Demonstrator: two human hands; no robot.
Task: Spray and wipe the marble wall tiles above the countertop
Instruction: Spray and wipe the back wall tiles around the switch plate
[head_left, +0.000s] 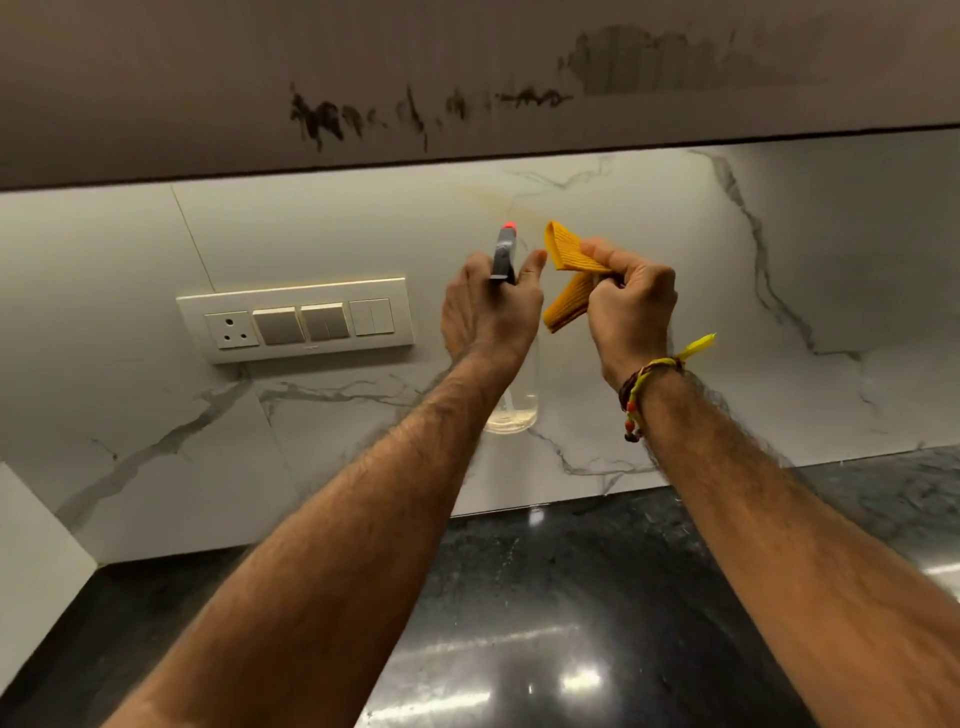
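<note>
Two bare arms reach up over the dark, shiny counter (545, 597) toward the white marble wall tiles (649, 218). The left hand (488, 312) is wrapped around the neck of a spray bottle (511, 410), with its fingers (535, 262) curled round the front of the dark spray head. The spray head has a small red tip (508, 226) that points at the wall. The bottle is see-through and hangs down behind the left wrist, with only a little liquid at its bottom. It is held up in the air, above the back edge of the counter and near the tiles. The right hand (631, 312) is closed tight on a folded yellow cloth (566, 280). One end of the cloth sticks up past the thumb and the other end hangs down below the hand. The cloth is just beside the spray head, and the two hands are very near each other. A band of colored threads and beads (641, 387) goes round the right wrist. On the tiles to the left of the hands there is a white switch plate (296, 319) with a plug socket and some switches. Grey veins run across the marble. A faint yellowish mark (498, 200) shows on the tile above the red tip. A brown cabinet (467, 62) with dark smudges hangs over the tiles.
</note>
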